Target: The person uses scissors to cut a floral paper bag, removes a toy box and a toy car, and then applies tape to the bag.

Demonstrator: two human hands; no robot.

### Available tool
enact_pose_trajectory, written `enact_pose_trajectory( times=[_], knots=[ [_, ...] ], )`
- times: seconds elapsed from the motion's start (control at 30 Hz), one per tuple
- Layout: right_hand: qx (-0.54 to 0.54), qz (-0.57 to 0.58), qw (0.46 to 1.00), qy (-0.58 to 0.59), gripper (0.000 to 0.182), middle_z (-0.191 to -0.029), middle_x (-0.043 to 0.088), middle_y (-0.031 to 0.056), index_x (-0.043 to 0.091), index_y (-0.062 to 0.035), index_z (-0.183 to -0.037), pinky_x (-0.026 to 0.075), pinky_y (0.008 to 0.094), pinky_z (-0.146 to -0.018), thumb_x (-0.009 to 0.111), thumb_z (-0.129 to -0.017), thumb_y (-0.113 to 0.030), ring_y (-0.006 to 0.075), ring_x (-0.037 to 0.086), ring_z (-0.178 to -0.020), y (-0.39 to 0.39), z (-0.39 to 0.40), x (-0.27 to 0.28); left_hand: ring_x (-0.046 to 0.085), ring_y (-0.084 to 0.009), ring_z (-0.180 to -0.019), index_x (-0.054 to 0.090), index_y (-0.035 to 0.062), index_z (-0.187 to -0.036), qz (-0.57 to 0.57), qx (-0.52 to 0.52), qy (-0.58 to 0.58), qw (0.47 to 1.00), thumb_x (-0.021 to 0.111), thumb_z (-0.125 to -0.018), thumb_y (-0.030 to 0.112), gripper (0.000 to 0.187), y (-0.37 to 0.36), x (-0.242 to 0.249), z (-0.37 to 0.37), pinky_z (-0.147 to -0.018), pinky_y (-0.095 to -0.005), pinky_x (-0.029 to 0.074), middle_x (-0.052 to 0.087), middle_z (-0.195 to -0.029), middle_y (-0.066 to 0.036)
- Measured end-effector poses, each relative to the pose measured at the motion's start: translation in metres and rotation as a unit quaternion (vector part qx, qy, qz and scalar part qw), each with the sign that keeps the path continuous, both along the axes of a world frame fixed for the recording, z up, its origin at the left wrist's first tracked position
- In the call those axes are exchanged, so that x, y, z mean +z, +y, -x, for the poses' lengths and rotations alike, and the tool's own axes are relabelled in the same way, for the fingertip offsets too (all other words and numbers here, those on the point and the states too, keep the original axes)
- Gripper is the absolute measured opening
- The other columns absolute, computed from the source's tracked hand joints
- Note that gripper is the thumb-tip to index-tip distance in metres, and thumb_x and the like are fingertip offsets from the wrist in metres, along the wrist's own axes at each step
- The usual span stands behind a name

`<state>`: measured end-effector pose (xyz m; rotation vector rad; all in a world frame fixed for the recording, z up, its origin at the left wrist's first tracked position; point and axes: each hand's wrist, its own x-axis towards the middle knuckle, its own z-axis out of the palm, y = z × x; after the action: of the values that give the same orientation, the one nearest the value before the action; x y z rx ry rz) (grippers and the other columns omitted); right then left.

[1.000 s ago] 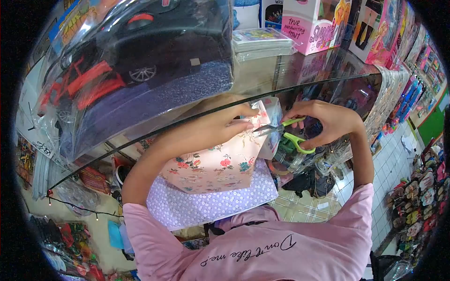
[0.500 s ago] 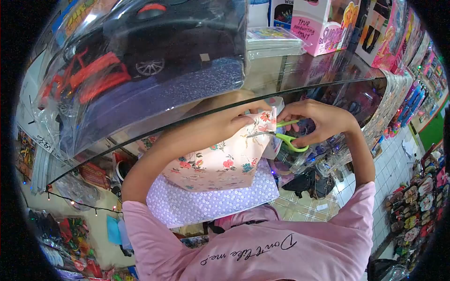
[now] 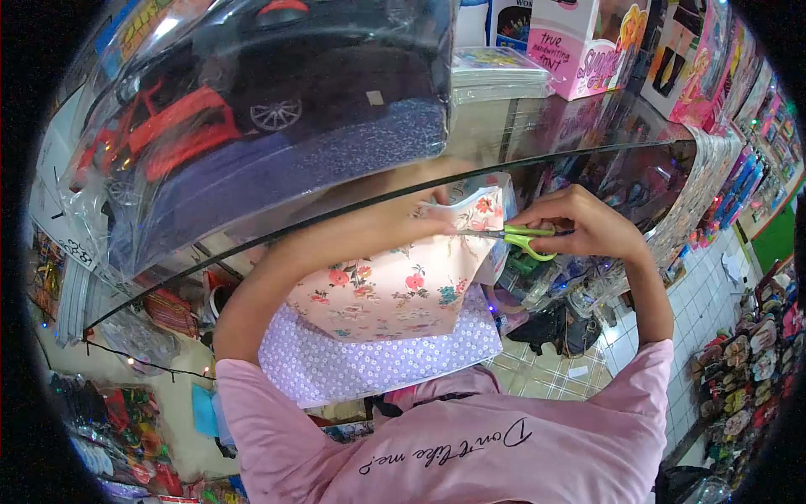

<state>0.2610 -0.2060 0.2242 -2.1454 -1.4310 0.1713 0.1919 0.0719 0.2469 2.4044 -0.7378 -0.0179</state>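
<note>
Scissors (image 3: 514, 234) are gripped by handles in R hand (image 3: 592, 223), held up toward purple tabletop's (image 3: 378, 370) far R corner; long axis approx. sideways, blades pointing L, against flowered paper (image 3: 382, 298). Paper's far edge is held w/ L hand (image 3: 420, 220).

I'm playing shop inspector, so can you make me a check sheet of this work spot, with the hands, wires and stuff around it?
Surface: purple flower-print surface under the floral paper; glass counter beyond.
Job's things: floral paper; green-handled scissors, blades at the paper.
Clutter: stacked packs and pink box on the glass counter.
Hands: right hand holds the scissors; left hand is at the paper, grip unclear.
Cables: string of lights, lower left.
Surroundings: tiled floor, goods on display at right.
</note>
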Motion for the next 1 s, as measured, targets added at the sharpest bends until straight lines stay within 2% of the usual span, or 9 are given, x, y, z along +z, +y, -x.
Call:
enact_pose_trajectory(
  times=[0.1,0.23,0.33,0.4,0.53,0.63,0.73,0.9,1.0],
  knots=[
    [0.033,-0.038,0.998,-0.022,0.035,-0.085,0.068,0.0124,0.067,-0.0010,-0.107,0.049,0.0286,-0.065,0.071,-0.073,-0.007,0.0209,0.066,-0.075,-0.002,-0.006,-0.011,0.057,-0.0163,-0.094,0.055,0.0026,-0.123,-0.021,0.102,0.034,0.994,0.064,-0.086,0.026,0.045,0.004,0.014,0.013,-0.084,-0.0282,0.045,0.061,-0.097,-0.009],
    [0.035,-0.035,0.999,-0.013,0.038,-0.080,0.065,0.0099,0.067,-0.0010,-0.107,0.047,0.0276,-0.061,0.072,-0.071,-0.010,0.0176,0.062,-0.069,0.000,-0.006,-0.007,0.060,-0.0178,-0.095,0.064,0.0007,-0.105,0.014,0.036,0.030,0.999,0.061,-0.090,0.031,0.034,0.009,-0.003,0.004,-0.084,-0.0292,0.045,0.063,-0.101,-0.010],
    [0.019,-0.009,1.000,-0.007,0.040,-0.077,0.063,0.0084,0.067,-0.0005,-0.106,0.047,0.0276,-0.061,0.073,-0.069,-0.012,0.0160,0.059,-0.068,0.004,-0.002,0.000,0.061,-0.0207,-0.093,0.065,0.0004,-0.103,-0.001,0.107,0.017,0.994,0.060,-0.089,0.028,0.031,0.006,-0.018,0.005,-0.082,-0.0304,0.045,0.064,-0.098,-0.013],
    [0.029,-0.013,0.999,-0.015,0.041,-0.076,0.061,0.0078,0.067,-0.0002,-0.107,0.047,0.0279,-0.062,0.073,-0.068,-0.013,0.0155,0.059,-0.069,0.005,-0.007,-0.002,0.061,-0.0243,-0.091,0.065,0.0003,-0.100,-0.010,0.096,-0.028,0.995,0.060,-0.089,0.026,0.028,0.004,-0.020,0.007,-0.080,-0.0325,0.045,0.064,-0.095,-0.014],
    [0.051,-0.006,0.999,-0.010,0.040,-0.091,0.068,0.0147,0.067,-0.0008,-0.109,0.050,0.0328,-0.067,0.072,-0.071,-0.013,0.0230,0.064,-0.075,0.008,-0.012,0.003,0.060,-0.0311,-0.085,0.066,0.0000,-0.094,0.013,0.083,-0.106,0.991,0.060,-0.087,0.022,0.024,0.002,-0.028,0.008,-0.075,-0.0365,0.045,0.064,-0.090,-0.016],
    [0.076,-0.021,0.997,-0.010,0.039,-0.090,0.068,0.0146,0.067,-0.0007,-0.109,0.050,0.0323,-0.067,0.071,-0.072,-0.011,0.0232,0.064,-0.075,0.006,-0.017,-0.002,0.060,-0.0327,-0.082,0.065,-0.0006,-0.092,-0.046,0.059,-0.173,0.982,0.060,-0.087,0.022,0.023,0.002,-0.026,0.009,-0.073,-0.0376,0.044,0.064,-0.086,-0.017],
    [0.070,-0.007,0.997,-0.011,0.039,-0.089,0.068,0.0148,0.067,-0.0001,-0.109,0.050,0.0315,-0.068,0.072,-0.072,-0.011,0.0236,0.065,-0.075,0.005,-0.016,0.001,0.060,-0.0332,-0.081,0.065,-0.0004,-0.092,0.003,0.050,-0.189,0.981,0.060,-0.086,0.022,0.023,0.004,-0.033,0.006,-0.072,-0.0380,0.044,0.064,-0.084,-0.017],
    [0.045,0.017,0.998,0.033,0.040,-0.088,0.068,0.0147,0.066,0.0021,-0.106,0.050,0.0292,-0.068,0.073,-0.070,-0.012,0.0224,0.065,-0.075,0.009,-0.007,0.009,0.061,-0.0332,-0.081,0.066,0.0004,-0.091,-0.036,0.025,-0.225,0.973,0.060,-0.087,0.022,0.023,0.004,-0.029,0.006,-0.072,-0.0390,0.045,0.064,-0.085,-0.017],
    [0.082,-0.008,0.996,-0.021,0.040,-0.086,0.067,0.0134,0.066,0.0034,-0.105,0.049,0.0286,-0.065,0.073,-0.069,-0.013,0.0189,0.063,-0.071,0.010,-0.013,0.004,0.061,-0.0334,-0.081,0.067,0.0005,-0.091,-0.028,0.024,-0.220,0.975,0.061,-0.087,0.022,0.023,0.005,-0.029,0.007,-0.073,-0.0387,0.044,0.065,-0.084,-0.017]
  ],
)
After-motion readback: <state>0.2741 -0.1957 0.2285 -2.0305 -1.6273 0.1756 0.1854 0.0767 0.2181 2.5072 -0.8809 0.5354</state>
